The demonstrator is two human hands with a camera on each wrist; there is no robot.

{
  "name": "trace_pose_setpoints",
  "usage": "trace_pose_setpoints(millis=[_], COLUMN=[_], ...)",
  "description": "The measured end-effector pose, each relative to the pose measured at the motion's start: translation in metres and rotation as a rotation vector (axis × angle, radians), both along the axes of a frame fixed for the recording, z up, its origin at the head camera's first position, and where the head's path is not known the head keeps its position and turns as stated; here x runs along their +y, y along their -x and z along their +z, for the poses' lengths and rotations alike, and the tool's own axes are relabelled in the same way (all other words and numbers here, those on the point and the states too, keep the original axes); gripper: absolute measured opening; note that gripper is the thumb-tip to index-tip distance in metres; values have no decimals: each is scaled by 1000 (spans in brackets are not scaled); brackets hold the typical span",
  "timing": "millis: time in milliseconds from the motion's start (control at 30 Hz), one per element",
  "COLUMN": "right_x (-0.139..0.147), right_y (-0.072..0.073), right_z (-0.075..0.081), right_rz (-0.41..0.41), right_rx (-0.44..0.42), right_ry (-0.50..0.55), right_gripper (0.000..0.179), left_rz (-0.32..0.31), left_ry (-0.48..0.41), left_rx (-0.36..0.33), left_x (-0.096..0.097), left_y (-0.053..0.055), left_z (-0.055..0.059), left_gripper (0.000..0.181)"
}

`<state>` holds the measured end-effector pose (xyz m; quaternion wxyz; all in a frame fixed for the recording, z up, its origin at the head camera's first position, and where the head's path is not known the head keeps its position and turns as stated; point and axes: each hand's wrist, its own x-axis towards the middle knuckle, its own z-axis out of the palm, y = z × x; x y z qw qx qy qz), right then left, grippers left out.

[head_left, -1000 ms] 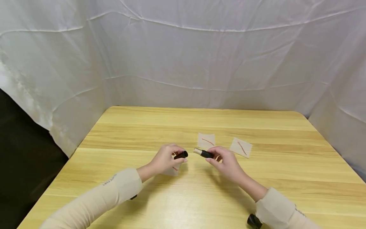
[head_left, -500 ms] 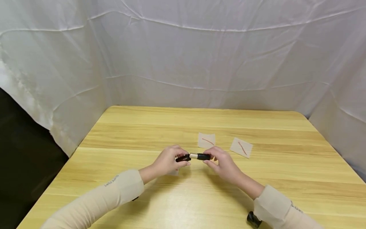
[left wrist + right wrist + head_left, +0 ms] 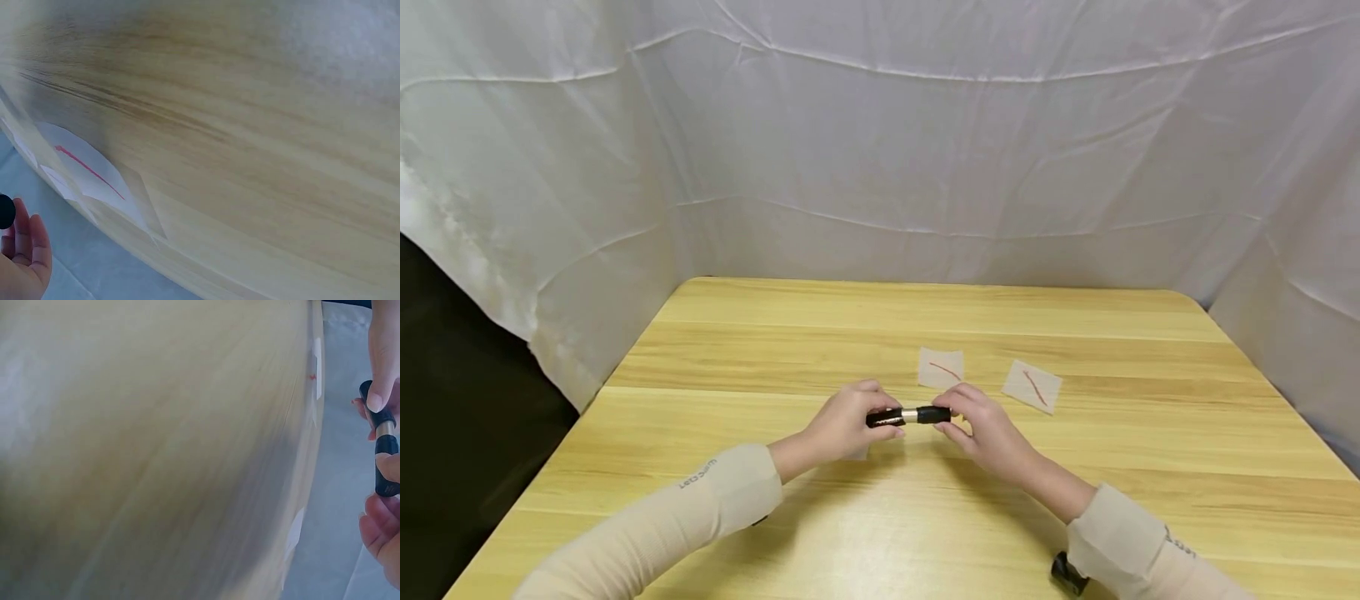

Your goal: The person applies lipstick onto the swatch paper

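Note:
My left hand (image 3: pixel 838 423) grips a black lipstick cap (image 3: pixel 883 418) between thumb and fingers. From the right, my right hand (image 3: pixel 992 427) pinches the black lipstick base (image 3: pixel 934 414). The two parts are in line above the table, the base's gold collar (image 3: pixel 910 415) partly inside the cap and a short gold band still showing between them. In the right wrist view both hands hold this lipstick (image 3: pixel 386 445) at the right edge. The left wrist view catches only the dark round end (image 3: pixel 6 211) and a few fingers. A paper piece (image 3: pixel 857 454) lies mostly hidden below my left hand.
Two paper squares with red strokes, one near the middle (image 3: pixel 940 358) and one to its right (image 3: pixel 1018 387), lie beyond the hands on the wooden table (image 3: pixel 775 333). A black cylinder (image 3: pixel 1067 575) lies beside the right sleeve. A dark sliver (image 3: pixel 760 520) peeks from under the left sleeve.
The cap and lipstick base were apart, then came together end to end. The gold collar has slid into the cap, so less gold shows now. My left hand has shifted slightly right.

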<state>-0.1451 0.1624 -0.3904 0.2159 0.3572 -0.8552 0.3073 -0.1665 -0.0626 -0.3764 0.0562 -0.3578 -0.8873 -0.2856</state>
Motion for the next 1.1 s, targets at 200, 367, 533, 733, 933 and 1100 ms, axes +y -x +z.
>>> trace_pose_setpoints(millis=[200,367,533,733,933,1100], right_x=[-2,-4,-4,-1,2,5], right_y=[-2,-3,-4,-3,-4,-5], right_z=[1,1,1,0,2,3], right_rz=[26,49,39,36,59,61], right_rx=[53,105,103,109,120,122], right_ry=[-27,-53,-51,-36,-8,17], right_gripper=[24,24,24,24,25,28], left_rz=[-29,-57,-69,-80,-76,-65], left_ry=[14,30,38,24,-30,-78], left_rx=[12,14,27,12,-49,-99], left_x=[3,6,10,14,17,18], left_y=[-2,-3,-2,0,-1,-2], left_z=[1,0,0,1,0,0], left_gripper=[23,23,23,23,29,23])
